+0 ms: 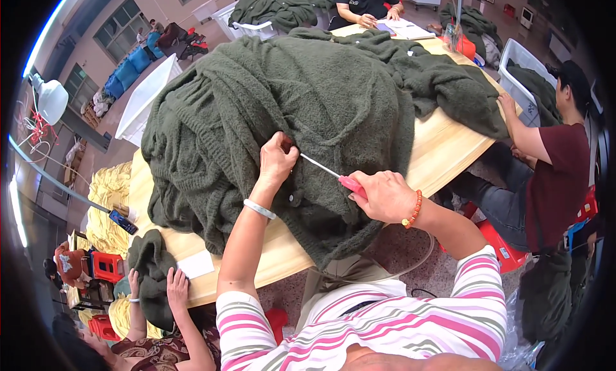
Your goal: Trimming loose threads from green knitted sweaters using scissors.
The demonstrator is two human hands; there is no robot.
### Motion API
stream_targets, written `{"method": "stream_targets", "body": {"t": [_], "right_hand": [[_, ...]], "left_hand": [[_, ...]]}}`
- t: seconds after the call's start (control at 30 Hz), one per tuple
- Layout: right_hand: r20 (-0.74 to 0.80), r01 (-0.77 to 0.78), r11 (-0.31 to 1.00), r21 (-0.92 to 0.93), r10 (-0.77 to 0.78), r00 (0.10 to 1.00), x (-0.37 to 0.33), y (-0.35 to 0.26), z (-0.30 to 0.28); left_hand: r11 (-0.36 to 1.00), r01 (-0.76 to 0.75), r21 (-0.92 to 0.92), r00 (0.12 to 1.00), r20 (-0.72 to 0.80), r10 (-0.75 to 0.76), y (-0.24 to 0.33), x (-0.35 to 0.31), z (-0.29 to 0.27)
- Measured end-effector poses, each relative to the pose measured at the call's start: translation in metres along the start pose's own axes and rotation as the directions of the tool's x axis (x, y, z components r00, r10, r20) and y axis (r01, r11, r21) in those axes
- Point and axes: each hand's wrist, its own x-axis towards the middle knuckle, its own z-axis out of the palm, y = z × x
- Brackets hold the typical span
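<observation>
A large dark green knit garment (333, 82) lies heaped on the wooden table in front of me. My left hand (277, 158) is closed, its fingertips pinching the knit near the middle of the heap. In my right hand (385, 196) is a tool (351, 185) with a pink handle and a long, thin metal shaft. The shaft slants up and left over the fabric, and its tip reaches my left fingers, where they hide its end. Just below my left hand, a small round button (291, 198) shows on the garment.
Bare wood of the table (443, 140) shows at the right. More green knitwear (449, 82) stretches toward a seated person (558, 166) in dark red. At left, another person's hands (176, 287) press on a green piece. White bins (149, 98) stand around; a lamp (50, 98) hangs left.
</observation>
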Motion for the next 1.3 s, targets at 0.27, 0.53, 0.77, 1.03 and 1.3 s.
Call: {"method": "stream_targets", "body": {"t": [0.27,0.53,0.77,1.03,1.3], "right_hand": [[0.004,0.017,0.999,0.044,-0.017,1.0,-0.001,-0.001,-0.001],[-0.106,0.112,0.98,0.167,-0.095,0.99,-0.014,0.005,0.008],[-0.03,0.056,0.996,0.065,-0.054,0.998,-0.029,0.005,0.025],[0.063,0.011,0.996,-0.083,-0.006,0.998,-0.037,-0.004,0.018],[-0.022,0.091,0.991,0.094,-0.09,0.996,-0.037,-0.004,0.022]], "left_hand": [[0.856,0.173,-0.487,0.983,0.139,-0.119,-0.002,-0.017,-0.017],[0.99,-0.136,-0.044,0.99,-0.05,0.134,-0.007,-0.078,-0.001],[0.967,-0.021,-0.255,0.999,0.022,0.027,-0.012,-0.069,0.013],[0.683,0.217,-0.698,0.973,0.215,-0.089,-0.021,-0.069,-0.002],[0.74,0.186,-0.646,0.982,0.121,-0.142,-0.022,-0.09,-0.007]]}}
